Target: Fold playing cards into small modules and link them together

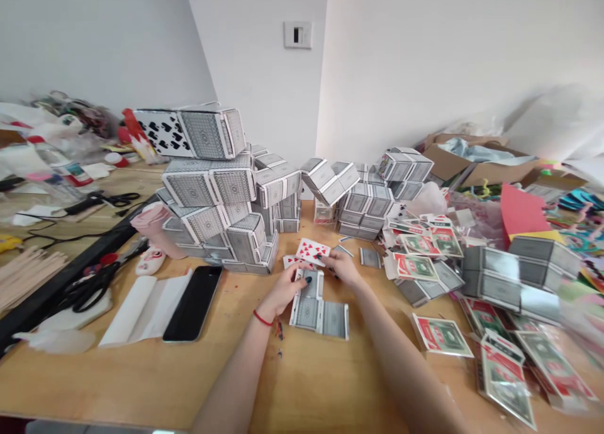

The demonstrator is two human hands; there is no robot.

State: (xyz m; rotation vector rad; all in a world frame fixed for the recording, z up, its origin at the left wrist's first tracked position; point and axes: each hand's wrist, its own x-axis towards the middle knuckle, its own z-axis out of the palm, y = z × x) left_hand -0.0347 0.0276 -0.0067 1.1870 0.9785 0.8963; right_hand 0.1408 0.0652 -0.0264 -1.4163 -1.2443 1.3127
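My right hand [343,267] pinches a playing card [312,250] that shows red hearts. My left hand [283,290] has its fingers closed on a grey-backed playing card piece [311,282], the thumb on top and a finger at the far edge. Below it, two more grey-backed card pieces [335,319] lie joined in an L shape on the table. Another red-pipped card [290,260] rests partly hidden behind my left fingers. Blocks built of folded playing cards [232,185] stand stacked beyond my hands, on the left, with a second stack [365,202] on the right.
A black phone [192,304] and a white paper roll [134,308] lie left, near black scissors [89,286]. Green and red card boxes [442,335] spread along the right, beside more folded card blocks [493,273]. An open cardboard box [476,168] stands at the back right.
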